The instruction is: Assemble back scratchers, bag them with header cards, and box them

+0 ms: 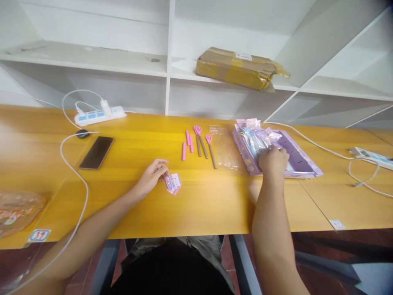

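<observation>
My left hand [156, 174] pinches several small purple-and-pink printed cards [174, 183] just above the table. At the right, my right hand [274, 159] reaches into a purple patterned box [302, 157], fingers curled down on a clear plastic packet [253, 141]; its fingertips are partly hidden. More packets with pink tops lie in the left half of that box. Between my hands are three metal-rod back scratchers [211, 151] with pink claw heads. Beside them lie three short pink tubes [184, 151]. Flat clear plastic bags [225, 149] rest against the box's left side.
A phone [96, 153] and a white power strip [100, 116] with a looping cable are at the left. Another power strip [373, 159] lies far right. A taped carton [236, 67] sits on the white shelf behind. A clear plastic package [20, 213] is at the left edge.
</observation>
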The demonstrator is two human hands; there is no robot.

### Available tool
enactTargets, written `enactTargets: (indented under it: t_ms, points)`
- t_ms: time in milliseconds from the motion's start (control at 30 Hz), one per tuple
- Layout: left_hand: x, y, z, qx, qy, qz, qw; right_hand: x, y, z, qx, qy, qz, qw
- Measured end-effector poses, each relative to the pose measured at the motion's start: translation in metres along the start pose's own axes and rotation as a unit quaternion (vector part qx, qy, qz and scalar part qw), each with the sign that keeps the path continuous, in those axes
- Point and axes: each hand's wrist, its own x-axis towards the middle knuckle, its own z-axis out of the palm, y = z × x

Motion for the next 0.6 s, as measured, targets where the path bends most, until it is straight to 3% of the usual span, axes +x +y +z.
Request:
enactTargets:
  t_ms: [67,133,233,400,500,600]
  points:
    - [0.0,0.0,0.0,0.004,0.003,-0.002,1.0,-0.002,-0.004,0.001,-0.016,0.036,0.062,0.997]
    - [0.0,-0.001,-0.001,0.004,0.001,0.0,1.0,-0.004,-0.01,0.0,-0.02,0.034,0.092,0.995]
    - [0.001,-0.004,-0.002,0.002,-0.007,0.007,1.0,-0.006,-0.017,-0.005,-0.003,-0.015,0.07,0.997]
    - [0.001,-0.005,-0.002,0.014,-0.015,0.005,1.0,-0.008,-0.048,-0.014,0.064,0.036,0.037,0.997]
    - [0.001,-0.003,-0.001,0.031,-0.021,0.005,0.999,-0.019,-0.088,-0.014,0.121,-0.069,-0.053,0.989]
    - [0.001,-0.003,-0.001,0.045,-0.025,0.006,0.999,-0.038,-0.126,-0.01,0.095,-0.188,-0.111,0.971]
